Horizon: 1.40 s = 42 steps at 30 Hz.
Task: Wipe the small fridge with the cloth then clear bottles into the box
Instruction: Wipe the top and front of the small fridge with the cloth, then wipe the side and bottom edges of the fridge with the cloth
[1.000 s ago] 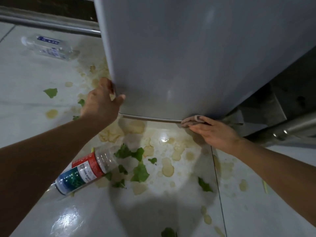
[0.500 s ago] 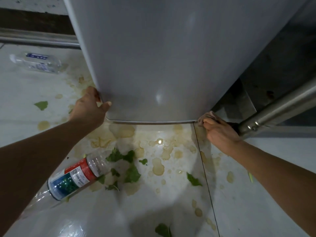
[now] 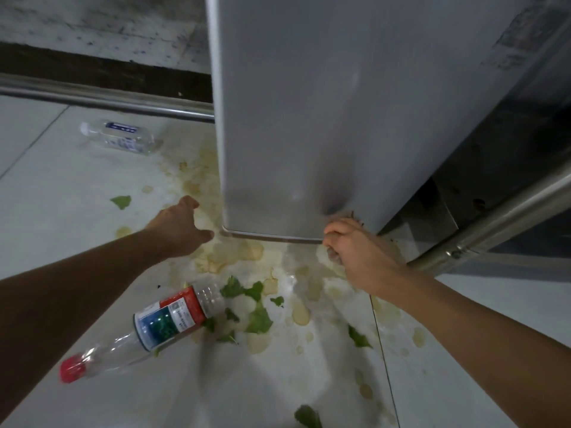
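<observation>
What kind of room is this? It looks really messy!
Probably a kitchen or food-prep corner. A grey fridge stands on a white tiled floor splashed with yellowish spills and bits of green leaf, and empty bottles lie about.

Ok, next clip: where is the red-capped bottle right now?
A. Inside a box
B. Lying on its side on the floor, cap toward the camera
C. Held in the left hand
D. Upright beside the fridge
B. The red-capped bottle lies on its side on the stained floor among green leaf scraps, cap nearest the camera; the left hand is open and apart from it, near the fridge corner.
</observation>
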Available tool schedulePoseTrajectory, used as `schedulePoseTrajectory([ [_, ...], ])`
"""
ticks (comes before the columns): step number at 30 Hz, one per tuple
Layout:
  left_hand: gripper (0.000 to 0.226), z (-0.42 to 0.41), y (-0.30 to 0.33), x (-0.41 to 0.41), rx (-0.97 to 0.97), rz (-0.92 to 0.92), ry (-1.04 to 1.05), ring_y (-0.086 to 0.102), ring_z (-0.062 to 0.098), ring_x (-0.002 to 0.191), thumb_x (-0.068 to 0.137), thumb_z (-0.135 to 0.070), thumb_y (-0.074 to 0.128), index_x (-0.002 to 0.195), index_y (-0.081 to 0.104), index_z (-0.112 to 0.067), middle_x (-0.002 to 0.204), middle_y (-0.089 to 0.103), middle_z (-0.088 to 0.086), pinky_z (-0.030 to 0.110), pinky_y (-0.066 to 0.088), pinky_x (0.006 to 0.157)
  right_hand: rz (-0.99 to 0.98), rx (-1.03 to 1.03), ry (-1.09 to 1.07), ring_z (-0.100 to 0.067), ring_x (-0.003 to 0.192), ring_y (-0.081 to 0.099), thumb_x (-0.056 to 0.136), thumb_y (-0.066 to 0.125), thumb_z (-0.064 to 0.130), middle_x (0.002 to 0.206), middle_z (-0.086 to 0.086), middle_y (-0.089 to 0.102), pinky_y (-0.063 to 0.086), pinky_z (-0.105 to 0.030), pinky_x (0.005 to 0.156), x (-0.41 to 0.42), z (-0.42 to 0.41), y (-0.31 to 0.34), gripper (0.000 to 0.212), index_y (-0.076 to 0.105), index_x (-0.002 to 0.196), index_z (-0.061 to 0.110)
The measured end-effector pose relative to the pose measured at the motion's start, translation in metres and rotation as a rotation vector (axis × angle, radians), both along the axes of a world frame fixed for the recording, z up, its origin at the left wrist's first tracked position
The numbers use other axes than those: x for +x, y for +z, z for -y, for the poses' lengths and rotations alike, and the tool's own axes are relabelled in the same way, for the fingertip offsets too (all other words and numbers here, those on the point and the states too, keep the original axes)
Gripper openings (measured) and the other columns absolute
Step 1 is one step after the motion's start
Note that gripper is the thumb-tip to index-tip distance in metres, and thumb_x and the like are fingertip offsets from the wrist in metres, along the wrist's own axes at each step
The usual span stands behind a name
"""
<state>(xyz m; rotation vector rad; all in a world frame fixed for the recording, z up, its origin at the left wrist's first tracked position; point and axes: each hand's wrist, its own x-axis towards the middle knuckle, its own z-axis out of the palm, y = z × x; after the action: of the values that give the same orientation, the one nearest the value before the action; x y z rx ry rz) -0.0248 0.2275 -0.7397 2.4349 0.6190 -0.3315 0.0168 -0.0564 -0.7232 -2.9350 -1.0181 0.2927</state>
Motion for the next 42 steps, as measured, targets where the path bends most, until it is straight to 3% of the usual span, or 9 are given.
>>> schedulePoseTrajectory([
  [2,0.069,-0.010,0.009,-0.004,0.021,-0.018,-0.053,0.051,0.033,0.118,0.082,-0.029,0.069,0.139,0.033,-0.013,0.136,0.048,0.015,0.043,0.045,0.096,-0.051,0.060,0.041,-0.016,0.122,0.038,0.086,0.046,-0.003,0.128,-0.005,0.046,0.037,-0.022,0.096,-0.002,-0.023,0.008,0.032,0.060,0.113,0.007],
  [5,0.065,-0.022,0.027,-0.012,0.051,-0.024,-0.100,0.052,0.032,0.116,0.083,-0.030,0.067,0.137,0.035,-0.013,0.133,0.051,0.014,0.041,0.046,0.094,-0.067,0.068,0.068,-0.014,0.125,0.037,0.086,0.046,-0.002,0.131,0.000,0.046,0.045,-0.032,0.093,-0.006,-0.056,0.025,0.034,0.059,0.116,0.008],
  [9,0.063,-0.030,0.060,-0.034,0.038,-0.103,-0.130,0.051,0.029,0.117,0.085,-0.032,0.065,0.137,0.035,-0.015,0.131,0.052,0.011,0.035,0.044,0.094,-0.148,0.127,0.074,-0.022,0.116,0.045,0.079,0.051,-0.006,0.123,-0.005,0.049,0.044,-0.039,0.091,-0.022,-0.088,0.064,0.036,0.059,0.112,0.006],
  [13,0.061,-0.039,0.117,-0.053,0.031,-0.165,-0.159,0.050,0.026,0.118,0.086,-0.031,0.063,0.138,0.035,-0.015,0.131,0.053,0.008,0.029,0.039,0.087,-0.200,0.110,0.128,-0.022,0.116,0.044,0.081,0.054,-0.004,0.127,-0.006,0.048,0.044,-0.039,0.094,-0.037,-0.104,0.124,0.040,0.057,0.119,0.006],
  [17,0.058,-0.047,0.197,-0.072,0.025,-0.206,-0.174,0.048,0.026,0.119,0.087,-0.031,0.061,0.138,0.036,-0.018,0.135,0.048,0.009,0.031,0.040,0.089,-0.228,0.100,0.133,-0.016,0.113,0.047,0.079,0.056,-0.005,0.127,0.001,0.048,0.050,-0.035,0.085,-0.043,-0.114,0.203,0.041,0.058,0.117,0.010],
  [28,0.057,-0.068,0.472,-0.093,0.055,-0.210,-0.128,0.052,0.023,0.113,0.088,-0.033,0.059,0.137,0.035,-0.018,0.129,0.054,0.006,0.031,0.042,0.089,-0.248,0.050,0.183,-0.012,0.125,0.042,0.075,0.063,-0.002,0.139,0.005,0.039,0.047,-0.030,0.096,-0.049,-0.148,0.465,0.054,0.052,0.125,0.015],
  [33,0.053,-0.066,0.586,-0.089,0.056,-0.133,-0.091,0.056,0.024,0.108,0.088,-0.032,0.060,0.135,0.038,-0.019,0.127,0.057,0.007,0.033,0.046,0.089,-0.233,0.154,0.192,-0.017,0.118,0.047,0.077,0.063,-0.002,0.130,-0.002,0.047,0.045,-0.031,0.096,-0.043,-0.148,0.563,0.045,0.058,0.120,0.011],
  [38,0.047,-0.064,0.671,-0.097,0.079,-0.046,-0.066,0.058,0.024,0.101,0.086,-0.032,0.063,0.128,0.044,-0.022,0.123,0.058,0.009,0.034,0.050,0.085,-0.185,0.199,0.171,-0.024,0.118,0.044,0.083,0.056,0.001,0.129,-0.006,0.044,0.043,-0.038,0.097,-0.042,-0.135,0.644,0.041,0.053,0.123,0.011],
  [42,0.049,-0.068,0.714,-0.101,0.130,-0.024,-0.104,0.056,0.025,0.108,0.086,-0.032,0.062,0.130,0.043,-0.019,0.126,0.057,0.008,0.031,0.044,0.087,-0.154,0.221,0.130,-0.024,0.122,0.043,0.085,0.052,-0.001,0.135,-0.007,0.042,0.040,-0.034,0.100,-0.036,-0.135,0.687,0.044,0.050,0.128,0.010],
])
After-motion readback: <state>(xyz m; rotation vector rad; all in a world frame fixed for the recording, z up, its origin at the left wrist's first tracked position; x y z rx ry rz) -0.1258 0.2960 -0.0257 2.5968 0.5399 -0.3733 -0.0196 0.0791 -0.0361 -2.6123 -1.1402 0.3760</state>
